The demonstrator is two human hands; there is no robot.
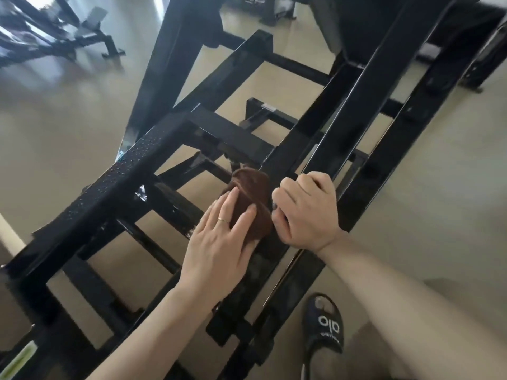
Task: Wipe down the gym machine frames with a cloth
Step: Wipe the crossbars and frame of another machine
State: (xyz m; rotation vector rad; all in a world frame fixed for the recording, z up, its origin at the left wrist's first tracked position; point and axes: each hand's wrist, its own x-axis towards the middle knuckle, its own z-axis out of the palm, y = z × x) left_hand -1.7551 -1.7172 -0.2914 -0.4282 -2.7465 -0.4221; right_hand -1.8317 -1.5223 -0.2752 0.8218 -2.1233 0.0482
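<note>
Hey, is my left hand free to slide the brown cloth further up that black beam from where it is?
Probably yes. The left hand presses flat on the brown cloth, and the black beam ahead looks bare. The right hand grips the rail beside it, close to the cloth but off to the side.

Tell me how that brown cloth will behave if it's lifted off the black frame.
The brown cloth is bunched in folds under the left hand, so it will probably flop and drape. It looks light. Its matte nap likely grips the black frame rather than sliding.
</note>
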